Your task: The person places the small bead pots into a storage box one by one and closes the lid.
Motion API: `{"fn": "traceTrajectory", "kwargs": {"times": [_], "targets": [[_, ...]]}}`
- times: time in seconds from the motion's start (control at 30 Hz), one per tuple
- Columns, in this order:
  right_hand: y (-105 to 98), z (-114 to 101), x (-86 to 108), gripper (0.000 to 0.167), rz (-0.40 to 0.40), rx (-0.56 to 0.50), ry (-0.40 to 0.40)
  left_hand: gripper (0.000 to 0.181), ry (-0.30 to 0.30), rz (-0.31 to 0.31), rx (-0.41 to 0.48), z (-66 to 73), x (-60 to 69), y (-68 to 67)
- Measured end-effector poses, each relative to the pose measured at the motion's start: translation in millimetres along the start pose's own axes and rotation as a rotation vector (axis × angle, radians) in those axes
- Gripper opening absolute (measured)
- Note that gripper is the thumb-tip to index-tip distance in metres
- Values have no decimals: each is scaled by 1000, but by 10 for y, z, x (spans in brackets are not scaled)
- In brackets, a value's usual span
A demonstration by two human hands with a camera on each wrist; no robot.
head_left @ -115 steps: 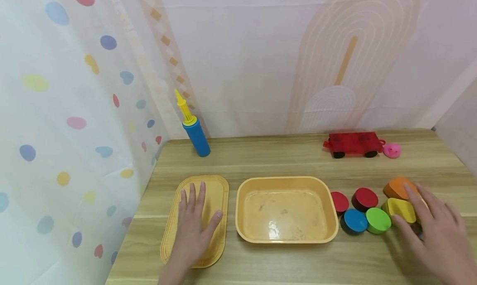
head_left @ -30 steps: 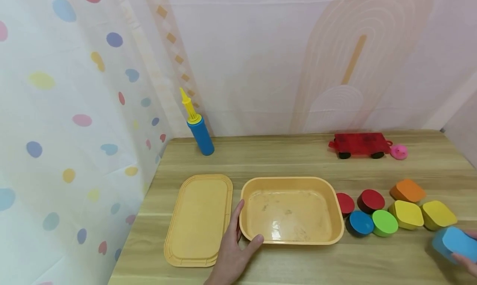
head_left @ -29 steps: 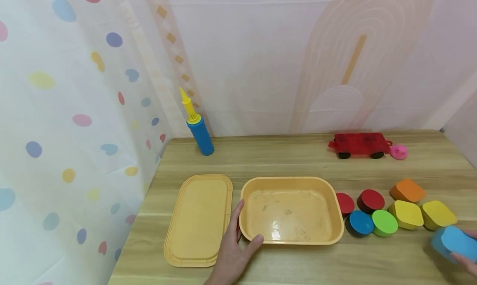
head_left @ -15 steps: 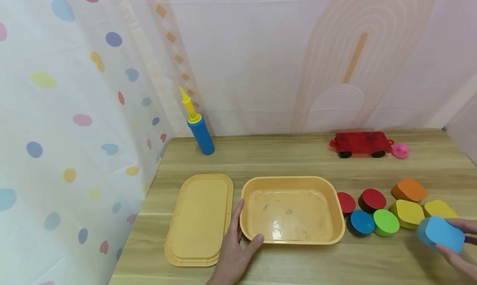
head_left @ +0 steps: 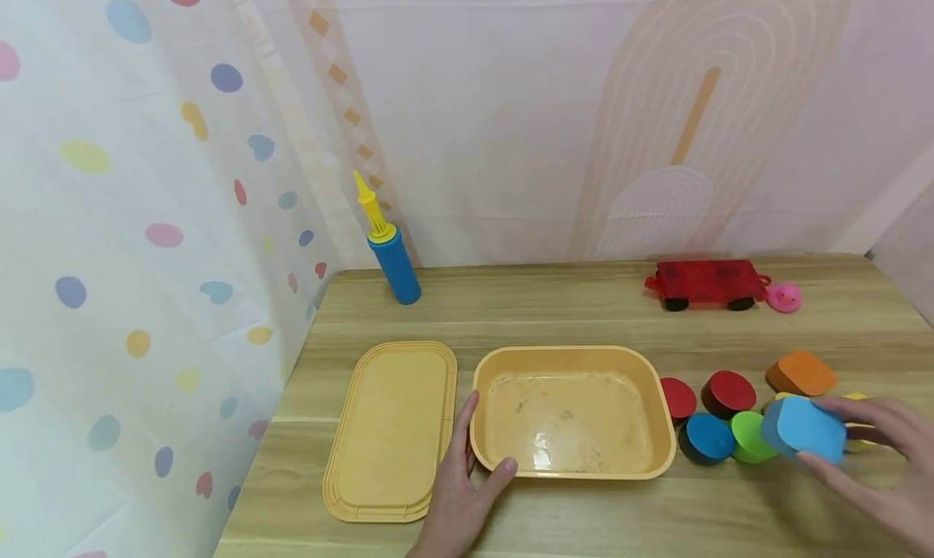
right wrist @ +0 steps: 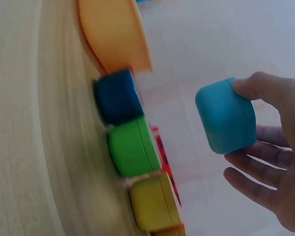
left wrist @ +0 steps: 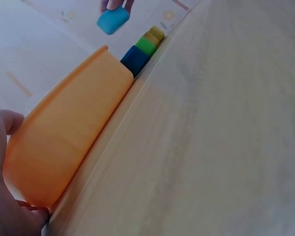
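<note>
Wooden tabletop (head_left: 584, 513) below, the left hand (head_left: 461, 491) clasps a tub (head_left: 572, 440), the right hand (head_left: 899, 483) pinching a raised blue block (head_left: 806, 432).

Eight small containers (head_left: 806, 430); one each: tub (head_left: 569, 424), flat tray (head_left: 390, 432), blue-yellow pump (head_left: 396, 268), red wagon (head_left: 708, 282), pink toy (head_left: 785, 298).

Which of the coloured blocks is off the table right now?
The light blue block, held up in the right hand; the other blocks rest on the table.

Held block (head_left: 806, 430) is lt blue, tub (head_left: 569, 416) yel-tan, L cloth (head_left: 109, 197) wht w/ multicol. spots.
</note>
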State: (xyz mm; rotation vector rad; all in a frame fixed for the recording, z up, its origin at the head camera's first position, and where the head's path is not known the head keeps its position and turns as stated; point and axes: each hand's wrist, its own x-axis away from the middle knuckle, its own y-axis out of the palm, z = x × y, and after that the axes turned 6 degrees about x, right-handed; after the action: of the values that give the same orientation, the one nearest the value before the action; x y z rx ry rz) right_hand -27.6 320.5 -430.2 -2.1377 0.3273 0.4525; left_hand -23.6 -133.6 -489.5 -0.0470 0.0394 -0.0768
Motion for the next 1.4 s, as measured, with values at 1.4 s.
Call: {"fn": "traceTrajectory", "kwargs": {"times": [1.4], "targets": [[832, -1018, -622, 61, -265, -80, -390, 94, -18, 13, -5, 8, -1, 11]]}}
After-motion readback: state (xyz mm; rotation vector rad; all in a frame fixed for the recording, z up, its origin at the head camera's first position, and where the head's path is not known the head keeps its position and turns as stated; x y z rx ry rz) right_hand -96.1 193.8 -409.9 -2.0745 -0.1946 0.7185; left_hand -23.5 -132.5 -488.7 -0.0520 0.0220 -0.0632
